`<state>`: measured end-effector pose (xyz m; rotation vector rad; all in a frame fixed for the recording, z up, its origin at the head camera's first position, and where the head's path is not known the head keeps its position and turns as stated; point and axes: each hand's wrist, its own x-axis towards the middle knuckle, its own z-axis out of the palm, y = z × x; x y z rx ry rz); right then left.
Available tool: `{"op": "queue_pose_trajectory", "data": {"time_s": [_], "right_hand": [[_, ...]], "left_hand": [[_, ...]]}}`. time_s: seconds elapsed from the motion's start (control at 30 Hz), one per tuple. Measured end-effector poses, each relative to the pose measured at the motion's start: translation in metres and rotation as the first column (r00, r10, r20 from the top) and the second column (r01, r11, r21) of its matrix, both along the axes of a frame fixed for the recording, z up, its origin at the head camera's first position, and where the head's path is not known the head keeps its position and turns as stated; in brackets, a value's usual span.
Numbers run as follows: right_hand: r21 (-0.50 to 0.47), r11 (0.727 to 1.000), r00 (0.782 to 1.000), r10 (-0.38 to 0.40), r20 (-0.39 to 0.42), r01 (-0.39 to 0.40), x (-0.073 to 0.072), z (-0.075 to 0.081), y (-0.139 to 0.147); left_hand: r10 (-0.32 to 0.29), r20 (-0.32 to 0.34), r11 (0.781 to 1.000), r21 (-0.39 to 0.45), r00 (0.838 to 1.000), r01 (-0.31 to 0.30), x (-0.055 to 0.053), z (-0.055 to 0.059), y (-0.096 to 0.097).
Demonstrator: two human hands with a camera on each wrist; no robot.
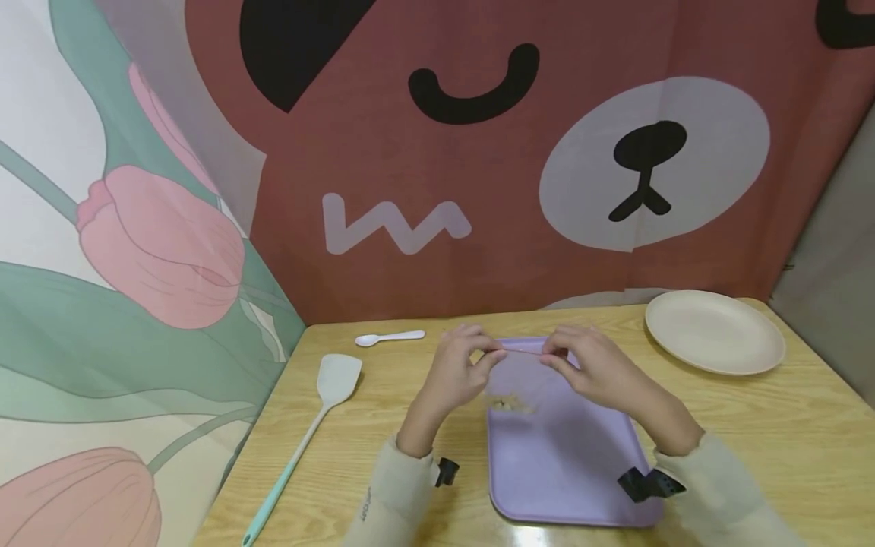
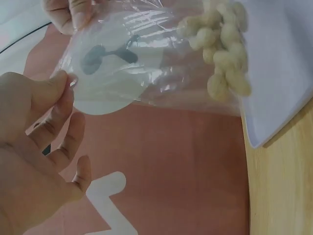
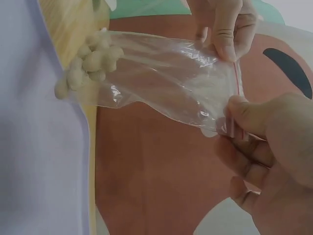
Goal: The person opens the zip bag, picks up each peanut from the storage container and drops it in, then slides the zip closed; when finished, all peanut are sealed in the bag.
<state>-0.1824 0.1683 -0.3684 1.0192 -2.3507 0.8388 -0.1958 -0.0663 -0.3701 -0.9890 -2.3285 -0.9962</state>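
A clear zip bag (image 3: 161, 73) with a red line along its top edge hangs between both hands above the purple tray (image 1: 567, 471). Several peanuts in their shells (image 2: 227, 49) lie gathered at the bag's bottom. At one top corner my left hand (image 1: 461, 368) pinches the bag between thumb and forefinger; its other fingers are spread apart in the left wrist view. The opposite corner is pinched by my right hand (image 1: 598, 368), thumb against the fingers. The red edge is stretched between the two hands. From the head view the clear film is barely visible.
Left of the tray lie a spatula (image 1: 339, 377) with a turquoise handle end and a small white spoon (image 1: 390, 338). A cream plate (image 1: 714, 332) stands at the back right of the wooden table (image 1: 772, 441). A printed cloth (image 1: 547, 273) closes off the back.
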Motion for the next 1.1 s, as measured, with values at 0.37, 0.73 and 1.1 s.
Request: {"op": "queue_pose_trajectory", "data": {"time_s": [0.37,0.73,1.1], "right_hand": [[0.104,0.988,0.989,0.099,0.107,-0.110,0.005,0.005,-0.024],[0.041,0.993,0.983,0.102,0.152,-0.109,0.006,-0.023,-0.061],[-0.063,0.981,0.891,0.194,0.410,-0.185,-0.021,-0.043,-0.095]], "left_hand": [[-0.007,0.127,1.000,0.006,0.992,0.006,0.008,0.000,-0.041],[0.011,0.366,1.000,0.012,0.930,-0.016,0.037,0.001,-0.117],[0.089,0.440,0.992,-0.121,0.894,-0.039,0.016,-0.017,-0.129]]}}
